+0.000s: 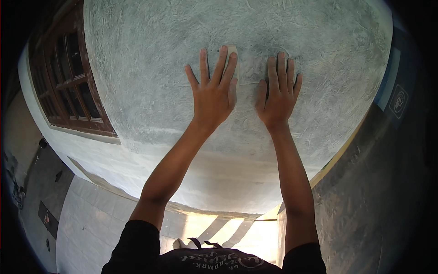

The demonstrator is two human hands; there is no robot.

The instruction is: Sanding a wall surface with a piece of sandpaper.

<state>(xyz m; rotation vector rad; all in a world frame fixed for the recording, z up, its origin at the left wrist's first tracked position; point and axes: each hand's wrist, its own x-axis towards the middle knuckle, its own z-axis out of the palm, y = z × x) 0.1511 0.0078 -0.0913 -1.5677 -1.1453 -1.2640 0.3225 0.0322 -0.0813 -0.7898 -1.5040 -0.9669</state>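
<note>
Both bare hands reach up against a rough, grey-green plastered wall point(154, 85). My left hand point(214, 85) lies on it with the fingers spread, over a thin pale strip point(232, 49) whose upper end shows between and behind the index and middle fingers. What the strip is, I cannot tell. To its right, my right hand point(280, 92) rests palm towards the wall, fingers apart and pointing up, with the thumb out to the left. No object shows in my right hand. A small dark spot sits beside my left middle fingertip.
A brown wooden window frame point(87, 85) with glass panes is set in the wall at the left. A darker wall point(356, 191) stands at the right. Tiled floor point(92, 215) with sunlit patches lies below, and a motorcycle or bicycle is partly visible at the far left.
</note>
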